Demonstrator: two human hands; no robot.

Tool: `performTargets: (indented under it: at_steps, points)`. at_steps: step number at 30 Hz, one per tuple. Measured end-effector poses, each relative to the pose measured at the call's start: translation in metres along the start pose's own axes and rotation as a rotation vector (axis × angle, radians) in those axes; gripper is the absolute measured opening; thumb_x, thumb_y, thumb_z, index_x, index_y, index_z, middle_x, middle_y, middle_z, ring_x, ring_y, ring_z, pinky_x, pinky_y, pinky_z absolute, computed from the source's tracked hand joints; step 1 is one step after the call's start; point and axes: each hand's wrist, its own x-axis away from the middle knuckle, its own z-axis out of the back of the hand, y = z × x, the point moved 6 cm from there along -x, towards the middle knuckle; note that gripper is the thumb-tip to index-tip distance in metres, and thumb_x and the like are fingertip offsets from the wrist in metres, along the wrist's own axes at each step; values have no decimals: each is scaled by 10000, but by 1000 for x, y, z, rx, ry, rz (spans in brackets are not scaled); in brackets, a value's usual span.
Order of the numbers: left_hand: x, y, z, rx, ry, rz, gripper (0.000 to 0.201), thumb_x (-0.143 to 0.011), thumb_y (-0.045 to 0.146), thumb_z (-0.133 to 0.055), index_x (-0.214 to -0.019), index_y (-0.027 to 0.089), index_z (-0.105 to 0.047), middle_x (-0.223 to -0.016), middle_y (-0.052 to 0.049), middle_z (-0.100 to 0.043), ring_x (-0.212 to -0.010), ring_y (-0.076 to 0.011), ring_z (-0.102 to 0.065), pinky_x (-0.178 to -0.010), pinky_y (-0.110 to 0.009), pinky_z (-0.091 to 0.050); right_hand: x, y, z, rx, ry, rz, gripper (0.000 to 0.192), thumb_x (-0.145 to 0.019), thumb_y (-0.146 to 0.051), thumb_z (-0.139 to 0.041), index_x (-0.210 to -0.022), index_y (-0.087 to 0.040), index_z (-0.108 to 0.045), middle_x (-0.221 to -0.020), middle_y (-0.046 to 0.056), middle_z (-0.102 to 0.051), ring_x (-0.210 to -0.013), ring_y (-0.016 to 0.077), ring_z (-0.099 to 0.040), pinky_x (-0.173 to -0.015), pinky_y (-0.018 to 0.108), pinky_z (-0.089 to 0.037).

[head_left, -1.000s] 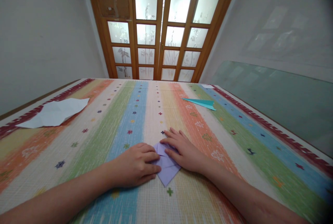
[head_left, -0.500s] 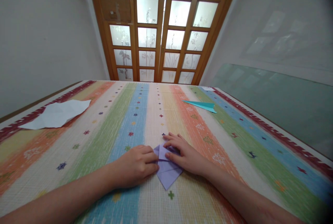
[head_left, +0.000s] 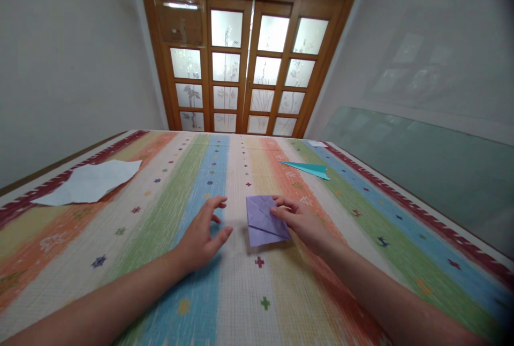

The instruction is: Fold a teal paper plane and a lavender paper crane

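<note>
A folded purple paper (head_left: 263, 222) with crease lines and layered flaps is raised slightly off the tablecloth. My right hand (head_left: 299, 223) pinches its right edge, the thumb on the near face and the other fingers partly hidden behind. To the left of the paper is my left hand (head_left: 206, 236), its thumb and fingers apart and curved, with nothing in them. A gap of striped cloth separates it from the paper.
A striped tablecloth (head_left: 160, 239) covers the table. At the left lies a crumpled white sheet (head_left: 90, 181). A turquoise folded paper plane (head_left: 308, 169) rests at the right, with a small white paper (head_left: 317, 143) beyond it. Glass-paned wooden doors (head_left: 249, 62) stand behind.
My left hand has let go of the purple paper and moved left, its fingers opening. My right hand has lifted and turned the paper, so another face with different folds shows.
</note>
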Motion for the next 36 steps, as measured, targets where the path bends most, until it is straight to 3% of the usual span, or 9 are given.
performTargets:
  at_steps: [4,7,11,15,20,22,25,30,36]
  points:
    - [-6,-31,-8,159,-62,251,307,-959,376,-486,-1196,183,-522,-1094,-103,-618,-954,-213,-616,-745,-333,-519,-1,-6,-4,-24,20,-57,304,-734,-462,-748,-841,-210,-616,-858,9,-657,-778,181,-610,-667,288,-450]
    - [-7,-43,-12,215,-106,371,274,-970,414,-441,-980,177,-578,-843,-33,-623,-749,-178,-595,-669,-298,-483,-8,0,-7,-186,19,-166,276,-720,-383,-776,-868,-218,-611,-790,-16,-636,-664,142,-591,-589,261,-440]
    - [-9,-38,-14,152,-154,335,294,-959,411,-448,-831,184,-585,-741,-8,-595,-716,-177,-565,-670,-283,-446,-26,16,-21,-592,-38,-253,277,-699,-248,-786,-882,-229,-580,-838,-10,-656,-708,141,-640,-660,269,-517]
    - [-10,-35,-15,74,-186,326,299,-938,395,-463,-768,183,-588,-693,-6,-574,-682,-174,-539,-638,-273,-423,-41,28,-36,-673,-32,-215,297,-685,-225,-778,-897,-226,-570,-816,-21,-658,-687,144,-639,-655,281,-529]
    - [-19,-46,-15,240,-275,393,193,-856,382,-599,-924,202,-603,-810,-26,-615,-747,-174,-576,-687,-291,-480,-47,30,-49,-742,-58,-150,306,-642,-230,-806,-845,-207,-578,-816,-15,-659,-699,143,-635,-653,270,-515]
    - [-25,-56,-16,367,-283,574,305,-835,425,-622,-1037,202,-573,-857,-42,-617,-749,-177,-601,-637,-283,-504,-48,31,-49,-763,-33,-122,322,-619,-225,-824,-830,-202,-581,-823,-6,-662,-716,151,-634,-667,275,-512]
    - [-36,-66,-16,481,-149,786,439,-889,545,-518,-1157,196,-521,-994,-87,-605,-741,-171,-619,-531,-250,-496,-50,34,-44,-791,66,-70,335,-619,-253,-836,-838,-210,-587,-818,-10,-660,-735,151,-627,-702,275,-507]
    - [-53,-61,-28,636,65,621,509,-912,565,-507,-1240,177,-484,-1019,-107,-637,-770,-178,-640,-555,-246,-508,-51,42,-42,-770,161,-34,334,-616,-287,-852,-823,-203,-602,-783,-17,-647,-722,146,-608,-685,267,-480]
    - [-47,-56,-38,698,-3,432,604,-819,432,-709,-1296,172,-446,-867,-40,-683,-693,-155,-643,-620,-242,-483,-47,40,-45,-557,148,26,274,-648,-324,-828,-765,-186,-621,-751,-12,-621,-684,143,-562,-629,269,-434]
